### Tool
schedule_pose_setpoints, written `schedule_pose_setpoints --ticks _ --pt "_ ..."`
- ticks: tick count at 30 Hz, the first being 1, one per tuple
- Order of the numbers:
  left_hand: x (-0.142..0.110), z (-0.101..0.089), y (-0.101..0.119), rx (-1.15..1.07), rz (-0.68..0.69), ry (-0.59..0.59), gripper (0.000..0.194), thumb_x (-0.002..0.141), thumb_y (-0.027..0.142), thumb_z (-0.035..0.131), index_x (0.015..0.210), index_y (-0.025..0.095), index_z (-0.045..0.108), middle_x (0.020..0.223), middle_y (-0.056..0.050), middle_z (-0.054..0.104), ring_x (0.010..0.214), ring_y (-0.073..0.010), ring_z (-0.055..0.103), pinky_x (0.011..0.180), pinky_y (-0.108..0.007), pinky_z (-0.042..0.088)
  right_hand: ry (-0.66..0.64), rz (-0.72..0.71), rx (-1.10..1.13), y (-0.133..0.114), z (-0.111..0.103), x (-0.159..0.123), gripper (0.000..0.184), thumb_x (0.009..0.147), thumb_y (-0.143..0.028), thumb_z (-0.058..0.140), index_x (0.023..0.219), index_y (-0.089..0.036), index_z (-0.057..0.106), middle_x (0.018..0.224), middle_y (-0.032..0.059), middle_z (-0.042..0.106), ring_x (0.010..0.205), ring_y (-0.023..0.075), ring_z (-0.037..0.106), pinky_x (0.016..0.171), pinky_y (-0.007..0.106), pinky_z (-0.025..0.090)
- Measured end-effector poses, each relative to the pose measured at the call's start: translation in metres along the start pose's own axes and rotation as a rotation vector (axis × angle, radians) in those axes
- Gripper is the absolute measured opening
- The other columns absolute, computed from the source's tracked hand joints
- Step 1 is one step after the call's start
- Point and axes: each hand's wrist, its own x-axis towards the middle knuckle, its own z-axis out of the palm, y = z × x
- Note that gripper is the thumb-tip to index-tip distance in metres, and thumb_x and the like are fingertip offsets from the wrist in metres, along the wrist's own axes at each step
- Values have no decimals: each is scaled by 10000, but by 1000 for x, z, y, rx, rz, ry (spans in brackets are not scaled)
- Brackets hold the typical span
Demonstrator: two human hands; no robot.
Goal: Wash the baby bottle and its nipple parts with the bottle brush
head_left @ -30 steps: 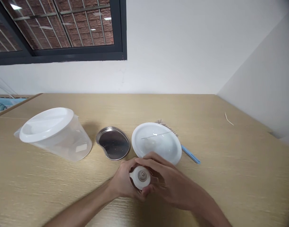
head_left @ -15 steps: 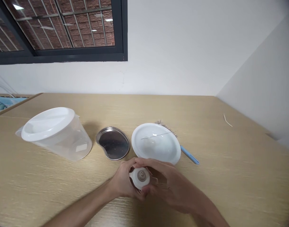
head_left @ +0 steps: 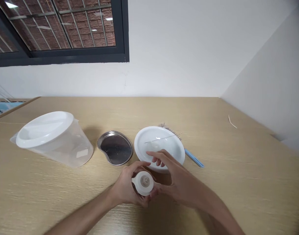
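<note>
A white round bottle top (head_left: 144, 183), seen from above, has a translucent nipple-like centre with a small point in it; it looks like a baby bottle, though its body is hidden. My left hand (head_left: 128, 186) wraps around its left side and underneath. At its right my right hand (head_left: 175, 178) has its fingers spread and lifted over the bowl's near rim, with the thumb close to or touching the bottle. Just beyond is a white oval bowl (head_left: 139, 147), with a thin wire-like rod (head_left: 160, 139) lying across it.
Left of the bowl lies a metal kidney dish (head_left: 116, 148). Further left, a translucent pitcher (head_left: 73, 147) with a white lid appears tilted. A brush with a blue handle (head_left: 194, 158) lies partly behind the bowl. A small pale strip (head_left: 232, 122) is at the far right.
My right hand's fingers have opened and lifted away from the bottle top, toward the bowl. My left hand stays around the bottle. The view has shifted slightly.
</note>
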Motion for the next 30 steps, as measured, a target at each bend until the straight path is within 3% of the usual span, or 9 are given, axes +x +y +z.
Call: schedule_pose_setpoints --ticks 3,6,9,16,21,30 --pt "1 -1 2 -28 -4 -11 840 518 144 832 1311 218 566 980 -48 825 869 -246 786 805 -324 602 -78 -75 51 -5 -5 -3 716 908 -473 723 1517 -406 354 1433 30 475 1263 226 558 1114 431 471" --pt "1 -3 2 -68 -51 -4 806 500 222 900 1243 187 591 977 -68 815 865 -262 780 781 -326 597 -82 -117 102 -13 6 1 837 764 -534 855 1465 -379 425 1403 25 505 1238 233 566 1072 395 496" --pt "1 -5 2 -76 -121 8 749 484 265 915 1161 167 610 915 -62 795 821 -265 767 700 -304 571 -24 -127 77 -16 18 6 832 700 -543 898 1408 -375 494 1297 16 565 1229 247 547 1050 401 492" --pt "2 -6 7 -158 -178 -33 843 449 196 881 1242 165 599 1030 -89 797 928 -301 762 784 -355 586 25 -113 150 -14 18 4 569 730 -388 891 1220 -349 604 1188 -16 629 1113 205 603 964 355 523" --pt "2 -6 9 -159 -122 -33 837 462 91 810 1262 198 590 1109 -78 798 997 -298 761 867 -380 589 3 -131 216 -14 13 1 629 742 -232 856 1294 -395 603 1321 -20 639 1244 228 590 1079 401 493" --pt "-4 -2 4 -114 -122 23 720 477 74 797 1151 197 575 1077 -57 754 928 -242 736 791 -310 570 -42 -166 253 -16 6 0 570 860 -317 788 1394 -365 593 1347 31 666 1184 236 654 1036 417 554"
